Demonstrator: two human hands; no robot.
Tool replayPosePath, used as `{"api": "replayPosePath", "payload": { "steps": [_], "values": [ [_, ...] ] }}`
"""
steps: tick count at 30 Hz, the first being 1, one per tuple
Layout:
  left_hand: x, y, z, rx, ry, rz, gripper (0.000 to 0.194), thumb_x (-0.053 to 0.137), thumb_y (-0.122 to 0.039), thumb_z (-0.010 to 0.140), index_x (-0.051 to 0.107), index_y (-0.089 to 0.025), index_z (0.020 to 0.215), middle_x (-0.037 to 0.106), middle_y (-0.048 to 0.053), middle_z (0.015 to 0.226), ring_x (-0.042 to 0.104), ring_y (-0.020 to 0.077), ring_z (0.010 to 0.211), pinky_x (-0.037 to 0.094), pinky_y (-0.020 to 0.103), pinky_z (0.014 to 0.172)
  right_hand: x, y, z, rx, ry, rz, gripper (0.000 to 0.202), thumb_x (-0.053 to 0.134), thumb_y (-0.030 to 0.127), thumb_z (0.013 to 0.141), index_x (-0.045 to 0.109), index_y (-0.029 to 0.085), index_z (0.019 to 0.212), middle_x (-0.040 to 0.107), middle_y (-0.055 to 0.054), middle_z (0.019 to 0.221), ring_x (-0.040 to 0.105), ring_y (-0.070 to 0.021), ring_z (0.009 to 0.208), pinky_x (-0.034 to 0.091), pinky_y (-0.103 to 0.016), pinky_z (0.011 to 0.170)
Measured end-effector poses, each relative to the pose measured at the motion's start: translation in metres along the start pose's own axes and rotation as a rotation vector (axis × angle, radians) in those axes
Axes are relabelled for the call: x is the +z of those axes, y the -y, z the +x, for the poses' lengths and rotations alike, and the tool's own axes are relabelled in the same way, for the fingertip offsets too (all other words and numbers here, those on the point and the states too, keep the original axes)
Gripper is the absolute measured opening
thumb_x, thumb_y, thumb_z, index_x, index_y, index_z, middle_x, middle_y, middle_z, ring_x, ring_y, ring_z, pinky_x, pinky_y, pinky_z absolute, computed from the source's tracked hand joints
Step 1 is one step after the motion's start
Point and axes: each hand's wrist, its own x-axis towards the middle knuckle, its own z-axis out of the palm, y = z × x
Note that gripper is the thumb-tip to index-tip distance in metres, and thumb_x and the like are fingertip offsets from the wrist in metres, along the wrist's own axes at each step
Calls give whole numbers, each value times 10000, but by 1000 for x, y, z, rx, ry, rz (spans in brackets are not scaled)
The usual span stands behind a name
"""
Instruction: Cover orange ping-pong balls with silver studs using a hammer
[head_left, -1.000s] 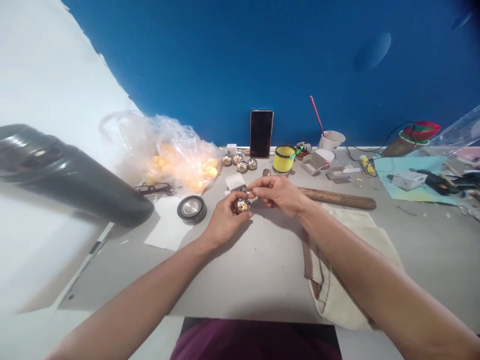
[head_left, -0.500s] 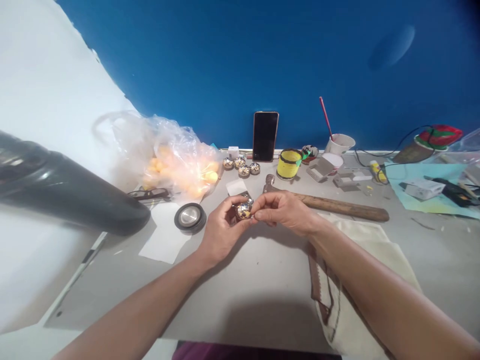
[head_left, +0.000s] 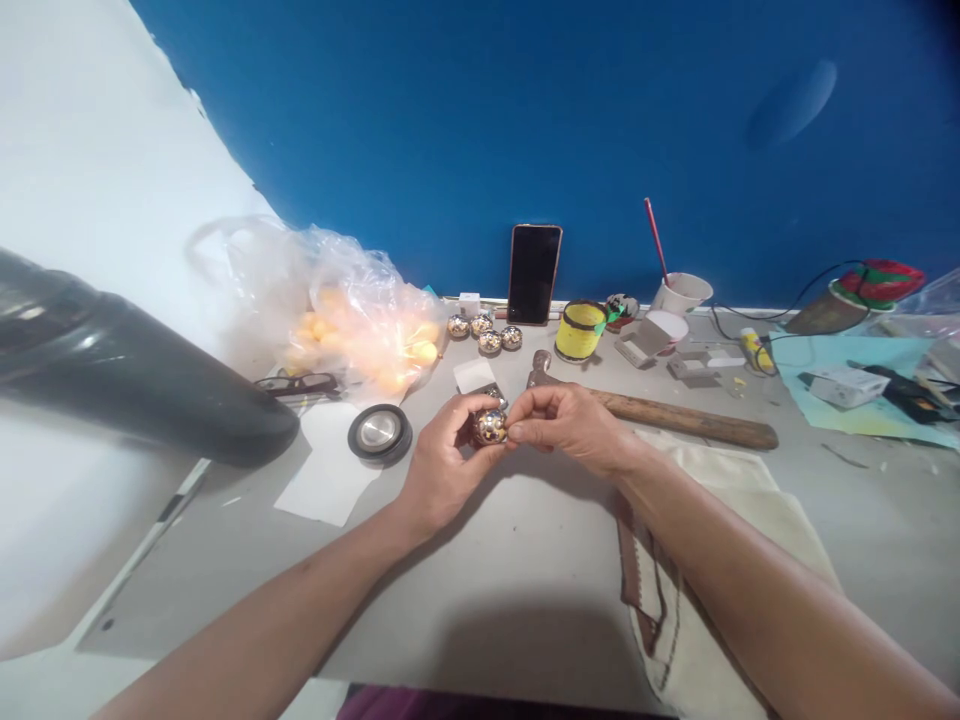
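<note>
Between thumb and fingers, my left hand (head_left: 450, 455) holds a small ball covered in mirror-like silver and gold pieces (head_left: 490, 427). My right hand (head_left: 559, 420) is pinched at the ball's right side; whatever sits in its fingertips is too small to make out. Just behind the ball lies a small white flap (head_left: 475, 377) with shiny bits beside it, partly hidden by my fingers. Several similar mirrored balls (head_left: 490, 342) stand together farther back. A hammer (head_left: 675, 417) with a wooden handle lies behind my right hand.
A dark round lid-like disc (head_left: 379, 435) lies left on white paper (head_left: 319, 490). Behind it is a plastic bag of orange balls (head_left: 352, 330). A phone (head_left: 534, 275) leans on the wall near a yellow cup (head_left: 577, 335). Cream cloth (head_left: 742, 560) lies under my right forearm.
The ball is turned slightly, showing more of its patterned face. Both hands stay close together in nearly the same place, and the view has shifted a little.
</note>
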Motion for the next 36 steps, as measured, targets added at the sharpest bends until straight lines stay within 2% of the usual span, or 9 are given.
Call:
{"api": "replayPosePath", "payload": {
  "steps": [5, 11, 18, 27, 36],
  "values": [
    [-1, 0, 1, -24, 10, 10, 339, 795, -342, 800, 688, -195, 1087, 707, 44, 955, 641, 168, 775, 534, 289, 724, 2, 0, 0, -22, -16, -27, 142, 831, 257, 667, 737, 174, 734, 655, 27, 617, 500, -87, 555, 365, -244, 557],
    [-2, 0, 1, -83, 20, -1, 369, 788, -345, 786, 682, -189, 1103, 723, 58, 957, 660, 188, 775, 547, 310, 709, 2, -2, 0, -46, -7, -58, 133, 795, 278, 724, 728, 173, 771, 711, -1, 690, 530, -94, 586, 357, -238, 547],
    [-2, 0, 1, -20, -2, 34, 321, 760, -305, 803, 687, -197, 1096, 717, 52, 992, 682, 190, 828, 554, 310, 757, 5, 0, 0, -38, -24, -37, 168, 805, 307, 699, 726, 168, 750, 712, -10, 679, 529, -97, 577, 360, -237, 540],
    [-3, -2, 1, -42, -6, 31, 317, 768, -329, 808, 675, -198, 1081, 725, 50, 946, 678, 193, 803, 551, 306, 731, 9, -1, 0, -55, -58, -17, 172, 802, 315, 692, 721, 174, 748, 706, -12, 676, 518, -105, 576, 362, -244, 542],
    [-3, 0, 0, -31, -12, 57, 329, 774, -343, 815, 673, -196, 1091, 722, 55, 987, 684, 198, 830, 547, 311, 755, 10, -1, 0, -59, -58, -20, 177, 801, 318, 688, 721, 167, 734, 705, -10, 671, 507, -98, 572, 344, -241, 538]
  ]
}}
